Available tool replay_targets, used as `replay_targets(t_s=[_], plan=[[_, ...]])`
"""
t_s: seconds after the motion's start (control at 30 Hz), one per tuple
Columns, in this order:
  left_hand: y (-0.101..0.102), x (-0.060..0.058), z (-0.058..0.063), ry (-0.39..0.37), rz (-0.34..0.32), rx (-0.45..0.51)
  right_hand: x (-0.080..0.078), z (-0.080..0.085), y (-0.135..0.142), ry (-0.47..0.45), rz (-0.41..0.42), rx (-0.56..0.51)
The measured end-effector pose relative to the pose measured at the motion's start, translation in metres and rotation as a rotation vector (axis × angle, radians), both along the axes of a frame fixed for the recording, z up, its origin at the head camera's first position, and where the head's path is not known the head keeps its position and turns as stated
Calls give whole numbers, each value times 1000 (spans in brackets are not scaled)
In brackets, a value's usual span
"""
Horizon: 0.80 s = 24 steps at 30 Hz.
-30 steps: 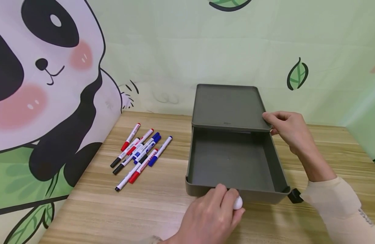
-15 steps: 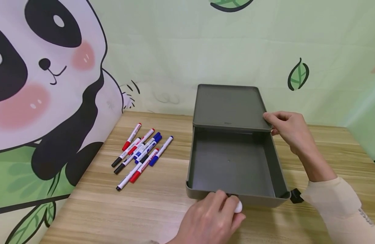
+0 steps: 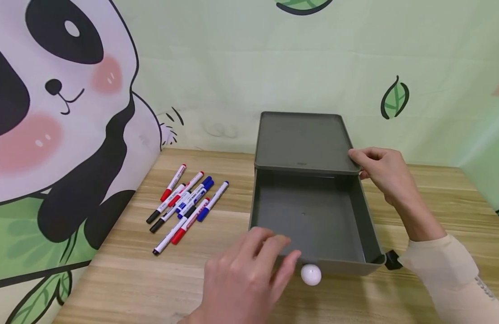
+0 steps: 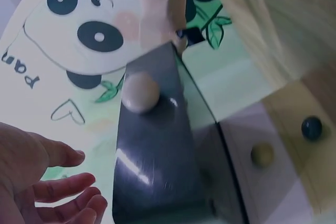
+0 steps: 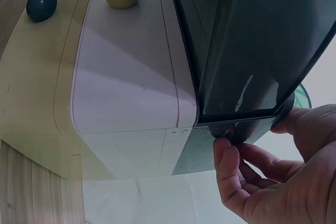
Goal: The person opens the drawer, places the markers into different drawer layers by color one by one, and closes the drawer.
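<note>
A grey drawer (image 3: pixel 306 216) is pulled out of the front of a storage drawer unit (image 3: pixel 302 139), with nothing lying inside. On its front sits a white round knob (image 3: pixel 311 275). My left hand (image 3: pixel 243 272) is just left of that knob, fingers loosely bent with nothing between them; the left wrist view shows a gap between its fingertips and the drawer front (image 4: pixel 152 166). With thumb above and fingers below, my right hand (image 3: pixel 389 175) pinches the right front corner of the unit's top. The right wrist view shows the same right hand (image 5: pixel 283 166) at the grey edge.
Several markers (image 3: pixel 188 202) with red, blue and black caps lie in a loose pile on the wooden table (image 3: pixel 128 279), left of the unit. Below the grey drawer are a white drawer (image 5: pixel 126 66) and a yellow drawer (image 5: pixel 37 77). A panda-printed backdrop (image 3: pixel 217 67) stands behind.
My left hand has let go of the white knob and moved left of it. The drawer came out slightly further earlier on. My right hand keeps its hold on the corner.
</note>
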<state>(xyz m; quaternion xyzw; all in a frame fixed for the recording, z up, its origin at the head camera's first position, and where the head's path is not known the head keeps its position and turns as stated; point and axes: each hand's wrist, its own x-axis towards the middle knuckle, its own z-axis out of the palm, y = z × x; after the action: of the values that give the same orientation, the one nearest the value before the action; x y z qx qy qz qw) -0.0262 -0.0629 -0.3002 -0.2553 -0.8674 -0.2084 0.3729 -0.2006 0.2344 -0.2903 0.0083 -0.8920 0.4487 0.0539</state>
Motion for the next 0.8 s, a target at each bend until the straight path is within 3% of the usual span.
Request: replay_targets(t_s=[0.2, 0.43, 0.8], plan=[[-16, -9, 8, 18, 47, 41, 0, 0, 0, 5, -3, -10], [-40, -28, 9, 42, 104, 63, 0, -1, 0, 13, -4, -16], [-75, -71, -10, -26, 217, 117, 0, -1, 0, 16, -7, -12]])
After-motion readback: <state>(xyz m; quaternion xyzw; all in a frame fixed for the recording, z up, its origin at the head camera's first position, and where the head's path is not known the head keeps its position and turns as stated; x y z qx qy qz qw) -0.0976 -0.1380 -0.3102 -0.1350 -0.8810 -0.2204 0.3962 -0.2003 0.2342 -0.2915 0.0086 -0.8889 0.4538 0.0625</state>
